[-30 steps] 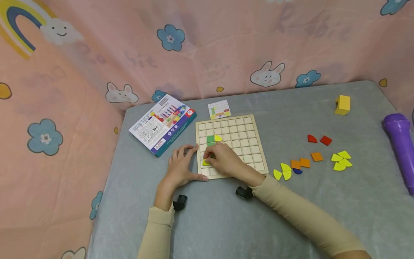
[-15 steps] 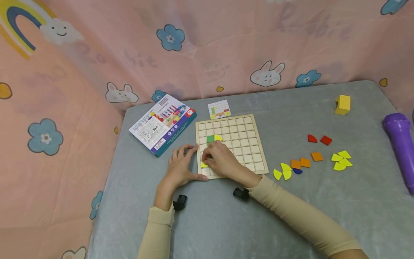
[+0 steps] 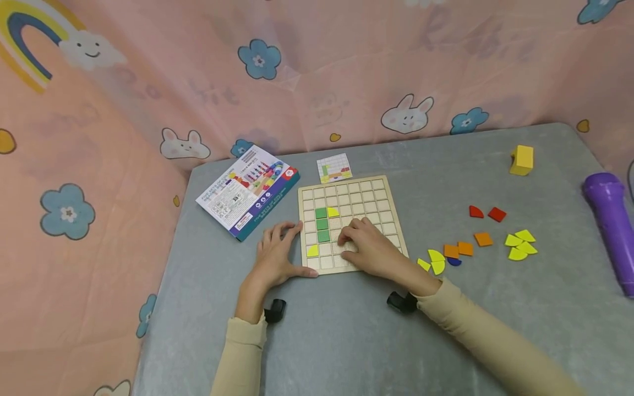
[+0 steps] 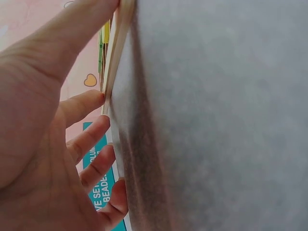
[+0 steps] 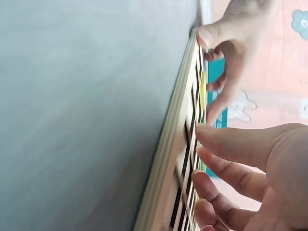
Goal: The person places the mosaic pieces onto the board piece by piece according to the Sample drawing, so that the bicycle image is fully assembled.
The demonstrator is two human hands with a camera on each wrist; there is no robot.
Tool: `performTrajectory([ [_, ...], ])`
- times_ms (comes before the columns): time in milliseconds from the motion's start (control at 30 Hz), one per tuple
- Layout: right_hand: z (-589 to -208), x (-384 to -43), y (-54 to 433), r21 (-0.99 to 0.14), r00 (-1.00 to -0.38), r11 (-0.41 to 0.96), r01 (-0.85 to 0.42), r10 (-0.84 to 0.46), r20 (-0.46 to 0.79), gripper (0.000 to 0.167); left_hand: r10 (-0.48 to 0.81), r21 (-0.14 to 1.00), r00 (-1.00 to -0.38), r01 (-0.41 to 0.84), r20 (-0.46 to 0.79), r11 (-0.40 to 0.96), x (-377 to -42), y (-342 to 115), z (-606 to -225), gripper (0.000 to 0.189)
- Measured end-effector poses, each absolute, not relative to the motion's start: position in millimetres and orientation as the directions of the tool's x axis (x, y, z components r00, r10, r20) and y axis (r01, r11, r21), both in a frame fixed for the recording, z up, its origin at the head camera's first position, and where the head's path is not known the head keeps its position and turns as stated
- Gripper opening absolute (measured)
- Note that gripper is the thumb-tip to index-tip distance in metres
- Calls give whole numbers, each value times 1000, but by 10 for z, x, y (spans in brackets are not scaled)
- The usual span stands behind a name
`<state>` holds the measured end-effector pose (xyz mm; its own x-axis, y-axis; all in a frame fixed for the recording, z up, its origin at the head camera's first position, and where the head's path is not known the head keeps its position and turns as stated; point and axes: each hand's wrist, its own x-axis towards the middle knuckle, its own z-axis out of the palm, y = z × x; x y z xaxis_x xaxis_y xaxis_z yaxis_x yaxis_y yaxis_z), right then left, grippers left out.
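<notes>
A square wooden grid board [image 3: 355, 197] lies on the table. My left hand [image 3: 274, 254] holds its near left corner, thumb at the front edge and index finger at the left edge. Over the lower middle cells, my right hand [image 3: 369, 248] has its fingers loosely bent and holds nothing. Several green square tiles [image 3: 322, 224] form a column on the left of the board. One yellow quarter-circle tile [image 3: 333, 212] sits right of the top green tile; another yellow quarter-circle tile [image 3: 312, 251] sits at the lower left. The right hand covers some cells.
A pattern card [image 3: 334, 167] lies behind the board, and a toy box [image 3: 247, 191] at its left. To the right are orange tiles [image 3: 482, 239], yellow tiles [image 3: 520, 246], red tiles [image 3: 497, 214] and a blue piece [image 3: 454, 262]. Beyond stand a yellow block [image 3: 522, 160] and a purple microphone [image 3: 609, 225].
My right hand has moved off the green column to the right, uncovering the lower green tiles and the lower yellow tile. The left hand stays at the board's corner.
</notes>
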<state>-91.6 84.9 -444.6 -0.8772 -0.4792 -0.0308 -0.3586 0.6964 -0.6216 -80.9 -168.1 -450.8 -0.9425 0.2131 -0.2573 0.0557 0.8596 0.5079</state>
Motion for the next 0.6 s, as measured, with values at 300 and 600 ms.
performTrajectory([
  [300, -4440, -694, 1457, -630, -907, 716, -300, -418, -43, 16, 221, 513, -942, 63, -252, 856, -822, -1691, -4517, 119],
  [600, -4448, -440, 1983, -624, -951, 755, -199, -302, -62, 30, 222, 511, -941, 64, -256, 857, -816, -1693, -4530, 120],
])
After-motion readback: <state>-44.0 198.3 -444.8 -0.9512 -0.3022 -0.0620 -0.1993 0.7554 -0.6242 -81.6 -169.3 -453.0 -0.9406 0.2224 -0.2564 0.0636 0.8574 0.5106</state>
